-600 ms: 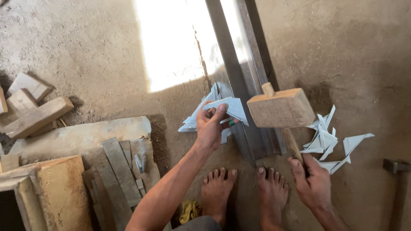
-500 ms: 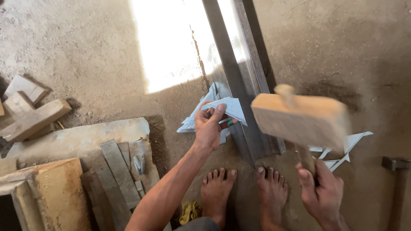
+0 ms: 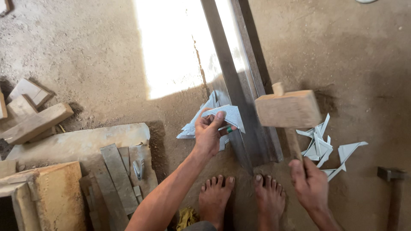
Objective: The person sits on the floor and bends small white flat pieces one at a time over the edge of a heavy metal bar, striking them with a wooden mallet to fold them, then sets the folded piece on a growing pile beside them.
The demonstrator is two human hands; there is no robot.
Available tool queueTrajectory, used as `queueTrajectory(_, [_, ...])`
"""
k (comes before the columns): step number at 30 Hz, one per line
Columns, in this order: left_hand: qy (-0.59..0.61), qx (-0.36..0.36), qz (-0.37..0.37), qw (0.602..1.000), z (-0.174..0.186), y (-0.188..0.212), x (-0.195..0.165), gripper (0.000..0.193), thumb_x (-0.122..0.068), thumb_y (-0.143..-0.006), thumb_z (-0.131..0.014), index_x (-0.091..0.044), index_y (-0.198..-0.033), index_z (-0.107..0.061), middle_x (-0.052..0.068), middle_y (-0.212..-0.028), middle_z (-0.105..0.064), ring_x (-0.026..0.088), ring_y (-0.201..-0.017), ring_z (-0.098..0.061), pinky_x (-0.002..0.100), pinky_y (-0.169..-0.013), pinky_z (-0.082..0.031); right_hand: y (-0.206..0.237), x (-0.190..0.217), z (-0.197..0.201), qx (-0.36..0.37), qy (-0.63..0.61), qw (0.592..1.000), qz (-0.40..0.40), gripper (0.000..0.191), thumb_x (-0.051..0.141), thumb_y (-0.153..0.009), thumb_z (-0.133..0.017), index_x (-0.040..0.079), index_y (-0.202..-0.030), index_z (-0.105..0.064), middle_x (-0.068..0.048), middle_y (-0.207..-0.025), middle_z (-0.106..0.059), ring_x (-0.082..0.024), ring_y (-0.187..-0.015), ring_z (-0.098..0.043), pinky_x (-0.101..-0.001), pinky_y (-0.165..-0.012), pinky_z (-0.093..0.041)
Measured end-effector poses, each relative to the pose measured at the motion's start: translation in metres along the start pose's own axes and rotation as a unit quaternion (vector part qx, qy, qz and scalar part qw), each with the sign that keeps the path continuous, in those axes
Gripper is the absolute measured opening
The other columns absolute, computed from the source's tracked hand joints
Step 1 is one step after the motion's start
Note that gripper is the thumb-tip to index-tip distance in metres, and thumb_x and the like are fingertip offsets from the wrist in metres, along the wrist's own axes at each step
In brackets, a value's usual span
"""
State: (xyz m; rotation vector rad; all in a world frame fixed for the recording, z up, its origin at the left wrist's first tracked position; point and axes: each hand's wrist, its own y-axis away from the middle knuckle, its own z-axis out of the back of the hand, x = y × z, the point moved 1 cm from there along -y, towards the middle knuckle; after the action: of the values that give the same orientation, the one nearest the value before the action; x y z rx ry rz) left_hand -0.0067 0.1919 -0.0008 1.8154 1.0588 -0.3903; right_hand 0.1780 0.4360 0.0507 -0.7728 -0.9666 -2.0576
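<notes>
Looks like a rough little metal or carpentry workshop, the kind set up right on a bare dirt floor (image 3: pixel 98 55) with sun coming in. There's a long steel angle bar (image 3: pixel 239 90) lying on the ground, sheet-metal offcuts (image 3: pixel 319 143) scattered beside it, and a wooden mallet (image 3: pixel 287 110) in use. Off to one side sit wood blocks (image 3: pixel 34 122), a stone slab (image 3: pixel 81 143) and another hammer (image 3: pixel 391 177).

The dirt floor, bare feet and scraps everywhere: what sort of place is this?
Probably a small, informal metal workshop, worked at ground level. The right hand grips a wooden mallet over a long steel angle bar, the left hand holds a cut sheet-metal piece, and metal offcuts litter the earthen floor.
</notes>
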Motion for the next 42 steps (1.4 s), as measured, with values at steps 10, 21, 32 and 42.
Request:
queueTrajectory(10, [0.022, 0.015, 0.015, 1.0, -0.049, 0.016, -0.003, 0.016, -0.015, -0.097, -0.07, -0.008, -0.105, -0.058, 0.008, -0.09, -0.073, 0.023, -0.08, -0.076, 0.04, -0.065, -0.066, -0.022, 0.025, 0.032, 0.0, 0.103, 0.967, 0.233, 0.054, 0.047, -0.106, -0.05, -0.005, -0.102, -0.065, -0.005, -0.066, -0.057, -0.013, -0.059, -0.049, -0.0333, -0.054, -0.041])
queueTrajectory(21, [0.051, 0.044, 0.048, 0.997, -0.058, 0.015, 0.004, 0.016, -0.016, -0.098, -0.069, -0.007, -0.105, -0.058, 0.007, -0.092, -0.074, 0.023, -0.087, -0.076, 0.042, -0.072, -0.067, -0.011, 0.013, 0.045, 0.058, 0.014, 0.998, 0.009, 0.051, 0.05, -0.101, -0.045, 0.007, -0.077, -0.059, -0.006, -0.056, -0.05, -0.017, -0.048, -0.046, -0.0339, -0.042, -0.039])
queueTrajectory(32, [0.035, 0.035, 0.09, 0.995, -0.054, -0.007, 0.017, 0.019, -0.018, -0.096, -0.069, -0.006, -0.107, -0.06, 0.007, -0.099, -0.074, 0.02, -0.091, -0.074, 0.042, -0.081, -0.065, -0.047, 0.019, 0.034, 0.03, -0.005, 0.99, 0.136, 0.044, 0.039, -0.111, -0.045, 0.003, -0.094, -0.06, -0.003, -0.066, -0.054, -0.014, -0.052, -0.051, -0.0309, -0.047, -0.042])
queueTrajectory(42, [-0.369, 0.136, -0.147, 0.908, -0.094, -0.016, -0.022, 0.041, -0.024, -0.069, -0.094, -0.008, -0.095, -0.067, 0.002, -0.097, -0.071, 0.017, -0.096, -0.07, 0.04, -0.088, -0.059, -0.003, 0.001, 0.156, -0.062, -0.44, 0.89, 0.099, 0.065, 0.062, -0.108, -0.039, 0.003, -0.086, -0.052, -0.008, -0.057, -0.045, -0.018, -0.048, -0.04, -0.0348, -0.043, -0.035])
